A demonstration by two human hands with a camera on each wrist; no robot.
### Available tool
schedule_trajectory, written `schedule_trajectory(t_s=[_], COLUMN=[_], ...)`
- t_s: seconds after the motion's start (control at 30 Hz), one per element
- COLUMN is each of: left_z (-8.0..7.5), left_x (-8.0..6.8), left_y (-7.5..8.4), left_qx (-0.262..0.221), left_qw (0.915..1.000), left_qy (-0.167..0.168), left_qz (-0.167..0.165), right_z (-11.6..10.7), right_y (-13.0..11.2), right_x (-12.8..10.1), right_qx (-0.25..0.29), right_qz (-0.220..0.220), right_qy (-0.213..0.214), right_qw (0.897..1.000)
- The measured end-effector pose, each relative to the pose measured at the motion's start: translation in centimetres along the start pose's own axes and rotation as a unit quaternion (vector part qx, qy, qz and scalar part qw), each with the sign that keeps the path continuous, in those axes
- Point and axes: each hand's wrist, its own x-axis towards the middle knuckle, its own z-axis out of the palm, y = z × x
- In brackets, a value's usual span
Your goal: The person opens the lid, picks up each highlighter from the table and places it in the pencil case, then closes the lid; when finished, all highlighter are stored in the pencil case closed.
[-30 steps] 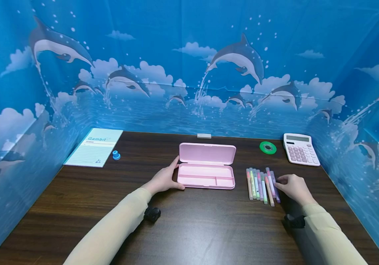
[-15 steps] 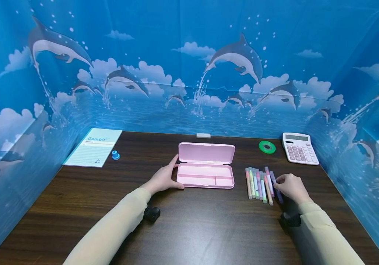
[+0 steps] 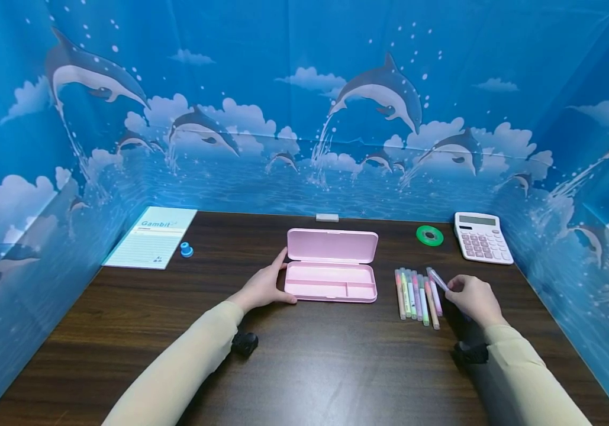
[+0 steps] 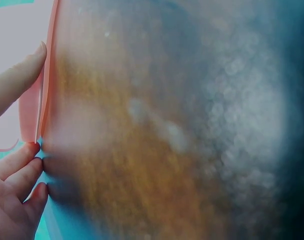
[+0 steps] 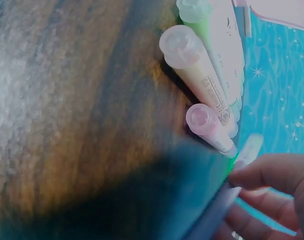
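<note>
The right hand [image 3: 473, 299] pinches a slim purple highlighter [image 3: 436, 277] between thumb and curled fingertips [image 5: 264, 176]; the pen's far end is raised and tilted above the row. That row of pastel highlighters [image 3: 416, 291] lies side by side on the table, just right of the case; the barrels are round and smooth, with translucent caps [image 5: 181, 41].

The left hand [image 3: 262, 287] rests against the left end of the pink pencil case [image 3: 331, 283], thumb up along the hinged lid [image 3: 332, 245], fingers relaxed and straight. The case is a smooth rectangular plastic shell with rounded corners, open, its tray divided into compartments.

The table [image 3: 309, 367] is dark wood-grain laminate. At the rear stand a pink calculator [image 3: 482, 238], a green tape roll [image 3: 429, 236] and a pale notebook [image 3: 151, 237].
</note>
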Motion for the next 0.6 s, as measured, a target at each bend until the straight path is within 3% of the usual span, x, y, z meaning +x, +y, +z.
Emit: schedule_trajectory(t_s=[0.2, 0.6], left_z=[0.0, 0.1], left_x=[0.1, -0.1], left_y=[-0.2, 0.3], left_qx=[0.003, 0.006], left_qw=[1.0, 1.0], left_qy=[0.006, 0.004], left_qz=[0.001, 0.001], right_z=[0.2, 2.0], right_y=[-1.2, -5.8], right_x=[0.3, 1.4], right_qx=[-0.023, -0.039], right_qz=[-0.055, -0.131], right_qy=[0.037, 0.034], right_qw=[0.998, 0.99])
